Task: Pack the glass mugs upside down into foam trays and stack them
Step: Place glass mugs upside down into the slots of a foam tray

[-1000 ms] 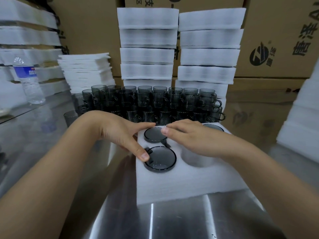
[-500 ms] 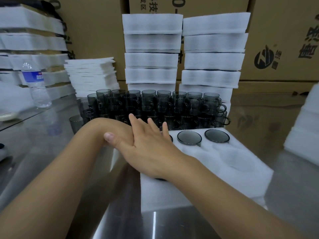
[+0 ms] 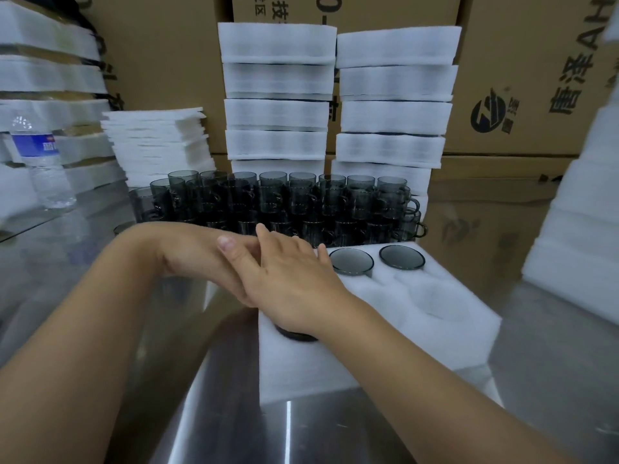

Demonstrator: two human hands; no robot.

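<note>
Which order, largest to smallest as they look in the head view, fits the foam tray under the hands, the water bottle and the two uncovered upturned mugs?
1. foam tray
2. water bottle, though it stands farther from the camera
3. near upturned mug and corner upturned mug: they look alike, so unranked

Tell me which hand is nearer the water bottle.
Left. The left hand sits just left of the foam tray, toward the water bottle; the right hand lies across it, over the tray's left edge, farther away.
</note>
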